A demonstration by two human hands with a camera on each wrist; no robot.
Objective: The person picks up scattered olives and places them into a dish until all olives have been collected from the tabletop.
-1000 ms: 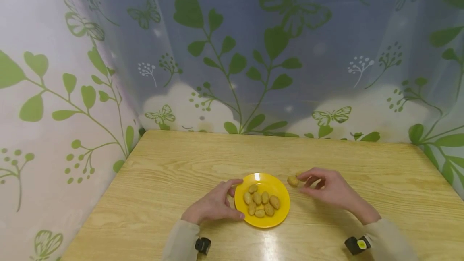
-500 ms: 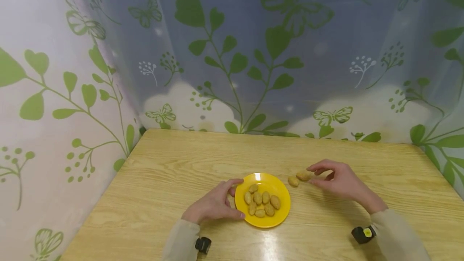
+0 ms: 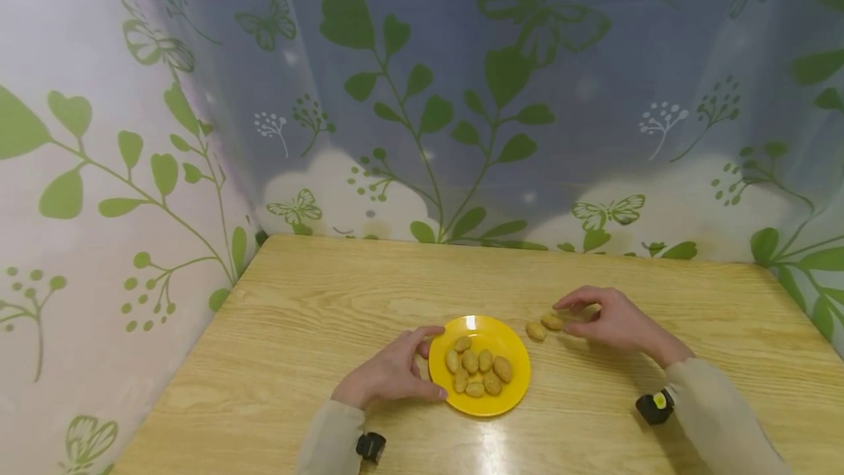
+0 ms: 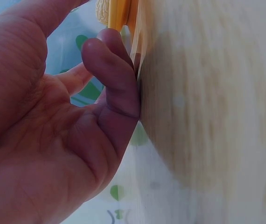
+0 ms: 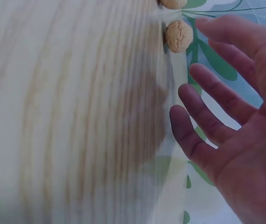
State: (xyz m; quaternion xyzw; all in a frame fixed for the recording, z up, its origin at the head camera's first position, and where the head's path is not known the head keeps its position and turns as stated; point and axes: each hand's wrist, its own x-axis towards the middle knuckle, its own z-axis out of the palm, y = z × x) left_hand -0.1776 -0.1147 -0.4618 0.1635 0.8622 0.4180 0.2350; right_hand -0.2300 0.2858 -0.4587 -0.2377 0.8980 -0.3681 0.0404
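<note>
A yellow plate [image 3: 480, 404] lies on the table, bearing several tan walnuts [image 3: 470, 362]. My left hand [image 3: 389, 372] holds the plate's left rim, with the thumb at the near edge and a fingertip at the far edge; in the left wrist view only a sliver of the plate [image 4: 119, 14] shows. Right of the plate two loose walnuts lie close together, the nearer walnut [image 3: 535, 331] and the farther walnut [image 3: 552, 322]. My right hand [image 3: 616, 322] is beside the farther one, thumb and fingers apart. The right wrist view shows a wrinkled walnut [image 5: 178, 36] just off the thumb, nothing gripped.
The wood-grain table [image 3: 343, 284] reaches back to a curtain [image 3: 395, 189] printed with green leaves and butterflies. Another leaf-patterned panel [image 3: 99, 240] borders the left side. Each wrist wears a small black camera [image 3: 655, 407].
My right hand has drawn back rightward from the loose walnuts, then shifted slightly left again. The farther walnut, mostly hidden at first, now shows fully. The left hand stays at the plate.
</note>
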